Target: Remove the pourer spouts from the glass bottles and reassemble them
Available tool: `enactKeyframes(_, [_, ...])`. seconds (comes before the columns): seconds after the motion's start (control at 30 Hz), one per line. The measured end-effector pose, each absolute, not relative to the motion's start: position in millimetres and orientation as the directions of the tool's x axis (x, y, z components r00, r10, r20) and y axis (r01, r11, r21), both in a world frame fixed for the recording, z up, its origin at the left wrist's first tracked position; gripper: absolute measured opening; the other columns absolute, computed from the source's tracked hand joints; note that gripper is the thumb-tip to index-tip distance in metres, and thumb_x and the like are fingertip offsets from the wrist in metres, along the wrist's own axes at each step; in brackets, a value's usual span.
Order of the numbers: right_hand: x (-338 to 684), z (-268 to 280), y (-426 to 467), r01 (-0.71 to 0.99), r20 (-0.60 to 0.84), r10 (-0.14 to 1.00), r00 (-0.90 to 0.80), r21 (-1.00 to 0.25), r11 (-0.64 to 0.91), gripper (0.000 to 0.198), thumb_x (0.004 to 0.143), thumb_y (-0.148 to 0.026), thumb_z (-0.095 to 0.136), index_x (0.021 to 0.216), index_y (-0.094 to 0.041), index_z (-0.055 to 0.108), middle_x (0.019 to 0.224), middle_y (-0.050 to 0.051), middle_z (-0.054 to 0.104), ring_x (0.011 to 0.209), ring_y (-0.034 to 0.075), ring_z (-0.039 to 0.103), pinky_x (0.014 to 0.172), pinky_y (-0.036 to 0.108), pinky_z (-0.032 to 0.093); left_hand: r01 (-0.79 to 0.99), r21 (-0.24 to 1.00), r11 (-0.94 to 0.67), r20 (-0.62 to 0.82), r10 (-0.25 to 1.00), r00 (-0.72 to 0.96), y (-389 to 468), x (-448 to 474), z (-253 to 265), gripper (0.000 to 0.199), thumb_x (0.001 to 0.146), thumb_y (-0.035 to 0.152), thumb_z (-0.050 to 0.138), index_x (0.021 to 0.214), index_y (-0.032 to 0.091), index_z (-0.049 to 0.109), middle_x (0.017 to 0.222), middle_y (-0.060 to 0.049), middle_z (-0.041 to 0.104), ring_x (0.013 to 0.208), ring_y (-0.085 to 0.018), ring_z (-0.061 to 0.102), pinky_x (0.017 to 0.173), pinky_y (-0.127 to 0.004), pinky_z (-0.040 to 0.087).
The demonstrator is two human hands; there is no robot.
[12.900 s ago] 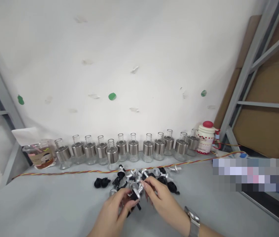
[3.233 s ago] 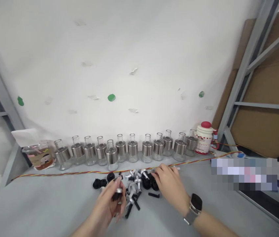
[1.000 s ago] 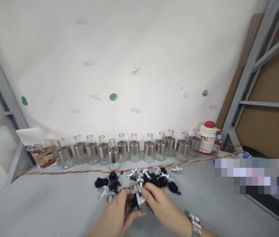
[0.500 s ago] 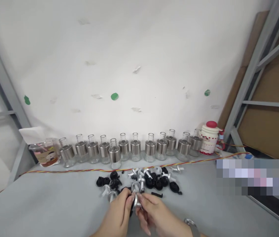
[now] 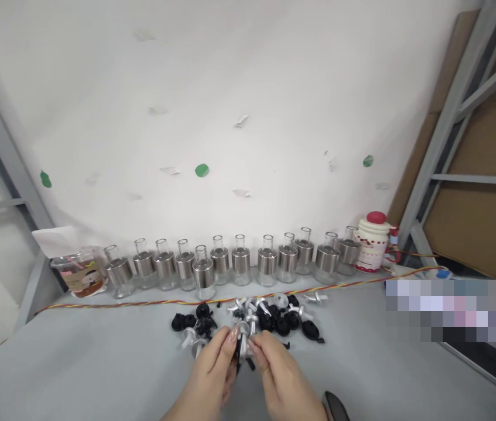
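Note:
A silver pour spout (image 5: pixel 243 347) with a black part on its left side is held between both hands, low in the middle of the view. My left hand (image 5: pixel 211 369) is closed on the black side, thumb on top. From the right, my right hand (image 5: pixel 280 371) pinches the silver side with thumb and fingers. Just beyond the hands lies a loose pile of silver spouts (image 5: pixel 306 313) and round black caps (image 5: pixel 311 330). A small black strip (image 5: pixel 250 364) rests on the table between the hands. Fingers hide much of the held piece.
Behind the pile, a twisted red-yellow cord (image 5: pixel 142 303) crosses the grey table (image 5: pixel 55 362). Several glass bottles with metal collars (image 5: pixel 204 272) line the wall. A plastic cup (image 5: pixel 82 275) stands at left, a cream jar with a red lid (image 5: pixel 371 245) at right.
The held spout has been turned more upright and raised slightly. My right hand's lower fingers have drawn in, and the right wrist has rolled, showing the dark watch face.

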State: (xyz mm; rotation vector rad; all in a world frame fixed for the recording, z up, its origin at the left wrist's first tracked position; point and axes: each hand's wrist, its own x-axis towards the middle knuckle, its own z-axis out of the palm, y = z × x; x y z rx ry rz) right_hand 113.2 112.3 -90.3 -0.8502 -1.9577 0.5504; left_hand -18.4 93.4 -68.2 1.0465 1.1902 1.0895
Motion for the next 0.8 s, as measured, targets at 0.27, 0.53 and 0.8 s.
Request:
enactKeyframes(0.27, [115,-76,118,0.350,0.540,0.715,-0.444,-0.631,0.693,0.020,0.088,-0.020,0.031,0.084,-0.017,0.050,0.076,0.006,0.053,0.070,0.017,0.047,0.065,0.030,0.038,0.047,0.999,-0.016,0.018,0.999,-0.044,90,-23,-67,0.039,0.075,0.058,0.043,0.066,0.019,0.045,0.047,0.008,0.039,0.042,-0.009,0.040,0.044,-0.021,0.038])
enactKeyframes(0.53, [113,-66,123,-0.219,-0.083,0.777,-0.624,-0.936,-0.277,0.030,0.072,-0.044,0.057,0.065,-0.017,0.045,0.048,-0.008,0.031,0.040,0.005,0.021,0.042,0.020,0.019,0.623,0.685,-0.378,0.395,0.911,0.119,87,-35,-69,0.028,0.088,0.035,0.028,0.072,0.020,0.045,0.058,0.001,0.049,0.055,-0.015,0.047,0.052,-0.025,0.035])
enactKeyframes(0.8, [121,-61,123,-0.194,-0.312,0.593,-0.742,-0.748,-0.635,0.023,0.069,-0.034,0.062,0.063,-0.014,0.051,0.046,-0.009,0.034,0.036,0.002,0.022,0.044,0.018,0.022,0.781,0.299,-0.548,0.490,0.790,0.367,97,-50,-69,0.024,0.088,0.023,0.029,0.070,0.019,0.044,0.069,-0.003,0.052,0.066,-0.018,0.049,0.059,-0.028,0.039])
